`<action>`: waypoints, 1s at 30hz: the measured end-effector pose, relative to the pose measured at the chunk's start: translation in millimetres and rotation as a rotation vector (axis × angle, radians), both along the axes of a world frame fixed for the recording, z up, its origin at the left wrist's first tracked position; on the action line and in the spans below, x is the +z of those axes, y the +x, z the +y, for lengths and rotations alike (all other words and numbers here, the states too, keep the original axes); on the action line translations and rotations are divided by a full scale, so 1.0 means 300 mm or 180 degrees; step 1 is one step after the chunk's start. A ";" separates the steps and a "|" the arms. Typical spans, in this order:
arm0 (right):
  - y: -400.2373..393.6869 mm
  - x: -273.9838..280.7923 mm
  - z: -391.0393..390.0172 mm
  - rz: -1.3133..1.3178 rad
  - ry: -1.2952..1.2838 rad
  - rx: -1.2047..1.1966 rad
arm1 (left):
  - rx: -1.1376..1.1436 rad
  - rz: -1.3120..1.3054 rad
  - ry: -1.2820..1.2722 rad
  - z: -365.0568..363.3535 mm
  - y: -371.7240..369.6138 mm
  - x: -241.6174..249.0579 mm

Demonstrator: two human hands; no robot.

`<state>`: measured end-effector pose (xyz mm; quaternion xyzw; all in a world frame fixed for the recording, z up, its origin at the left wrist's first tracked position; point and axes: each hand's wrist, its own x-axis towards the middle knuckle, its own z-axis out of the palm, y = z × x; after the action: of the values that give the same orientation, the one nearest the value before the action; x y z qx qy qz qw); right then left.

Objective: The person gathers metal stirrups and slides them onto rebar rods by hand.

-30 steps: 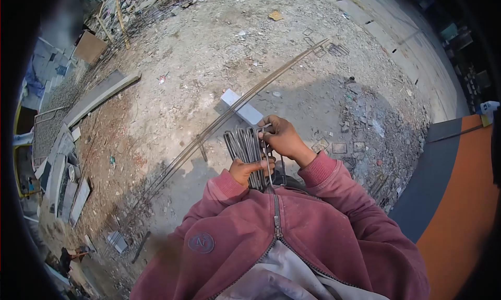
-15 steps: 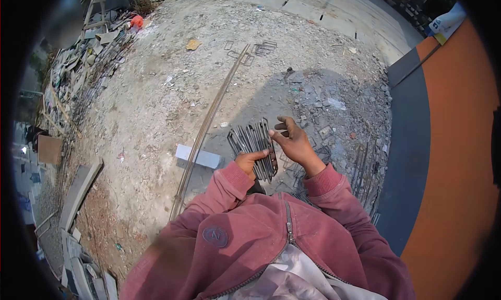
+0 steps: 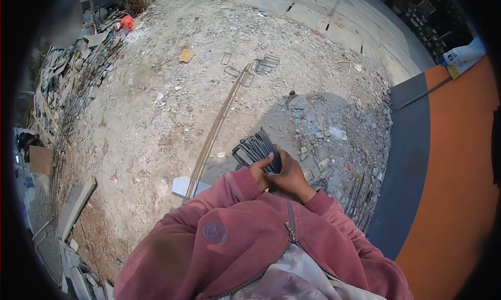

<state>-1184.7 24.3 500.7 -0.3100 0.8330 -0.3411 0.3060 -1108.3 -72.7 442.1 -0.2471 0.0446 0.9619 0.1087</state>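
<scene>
A bundle of bent steel rebar stirrups [image 3: 255, 147] is held in front of my chest, their long sides lying roughly parallel. My left hand [image 3: 260, 171] is closed on the near left part of the bundle, thumb on top. From the right, my right hand [image 3: 290, 173] wraps round the near end, its fingers partly hidden behind the steel. The two hands touch or nearly touch below the bundle.
Long thin steel bars [image 3: 218, 123] lie on the rubble ground, crossing a pale block [image 3: 181, 186]. Several loose stirrups [image 3: 267, 64] lie beyond. An orange and grey wall [image 3: 454, 159] stands at right. Scrap and boards [image 3: 78, 208] line the left.
My right hand, apart with raised fingers before, has come down and closed on the bundle. The bundle has shifted slightly and its bars sit closer together. The camera view has tilted.
</scene>
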 end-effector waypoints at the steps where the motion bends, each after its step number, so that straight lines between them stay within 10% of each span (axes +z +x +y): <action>1: -0.054 0.003 -0.036 -0.0132 -0.0015 -0.0110 | 0.0081 0.0040 -0.0155 -0.022 -0.046 -0.004; 21: -1.238 -0.263 -0.853 -0.1120 0.0347 0.0722 | 0.0421 -0.0746 -0.0844 -0.661 -1.117 -0.183; 30: -1.541 -0.664 -1.321 -0.1978 0.0846 0.0557 | 0.1252 -0.0913 -0.0245 -1.047 -1.440 -0.650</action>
<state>-1647.0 -371.8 301.5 -0.2191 0.7075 -0.2802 0.6107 -1540.2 -386.9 247.1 -0.3890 0.0163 0.9172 -0.0850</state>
